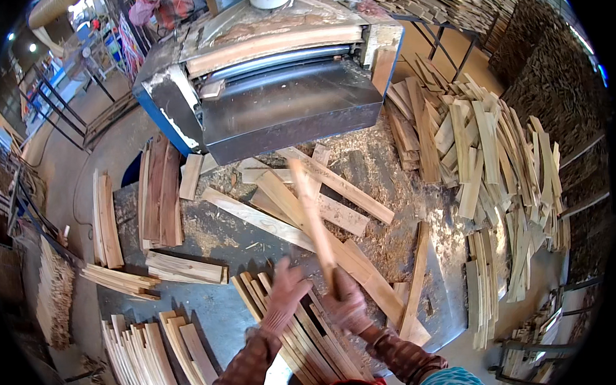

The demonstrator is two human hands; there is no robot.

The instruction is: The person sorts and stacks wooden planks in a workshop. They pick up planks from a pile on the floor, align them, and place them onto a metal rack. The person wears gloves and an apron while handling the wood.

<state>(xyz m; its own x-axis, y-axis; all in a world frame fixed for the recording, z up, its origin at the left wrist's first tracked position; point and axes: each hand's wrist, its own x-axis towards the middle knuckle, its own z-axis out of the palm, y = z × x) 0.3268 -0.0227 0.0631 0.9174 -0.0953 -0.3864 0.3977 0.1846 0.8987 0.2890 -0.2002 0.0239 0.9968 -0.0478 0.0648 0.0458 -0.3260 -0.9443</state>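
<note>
Pale wood fills the right hand (345, 305), whose fingers are closed around the lower end of a slim strip (312, 217) just below the middle of the frame. That forearm comes up from the lower right in a brown patterned sleeve (406, 355), slanting inward, with the wrist bent a little toward the strip. The left hand (287, 291) is raised just left of it, partly open with its fingers loosely spread and pointing up; it appears to hold nothing, though blur hides the exact lie of the fingertips. Its forearm rises from the lower edge, slanting right. From the right hand the strip runs upward and slightly left, its far end near the upper middle, well beyond both hands. Beneath the hands lies a bundle of narrow slats (316, 342). Past them, loose boards (353, 190) lie crosswise on a grey table (199, 236) scattered with shavings. At the top stands a large machine with a dark metal bed (289, 106). Reddish boards (160, 193) lean together left of centre, pale stacked strips (139, 362) sit at the lower left, and a big heap of offcuts (490, 137) spreads along the right.
</note>
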